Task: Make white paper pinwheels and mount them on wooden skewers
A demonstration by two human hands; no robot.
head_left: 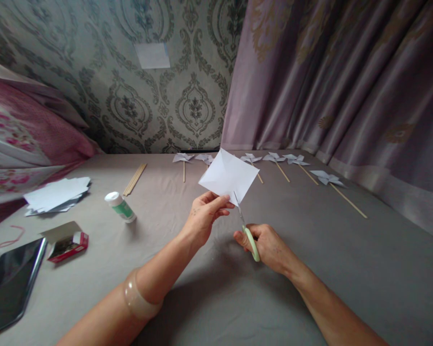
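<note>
My left hand (206,215) pinches a square sheet of white paper (229,174) near its lower corner, holding it up above the table with one corner pointing upward. Faint crease lines show on the sheet. In my right hand (269,247) is a pair of scissors (251,244) with pale green handles, my fingers through the loops. Its blades are at the paper's bottom corner, one blade lying over the near face. Behind the sheet, several white paper pinwheels (274,158) on wooden sticks lie in a row, one partly hidden by the paper.
On the left lie a stack of white paper (57,193), a bundle of wooden sticks (134,179), a white-and-green glue stick (120,207), an opened red box (68,246) with small dark contents and a black tablet (14,283). Grey cloth covers the table (310,288); a curtain (328,86) hangs behind.
</note>
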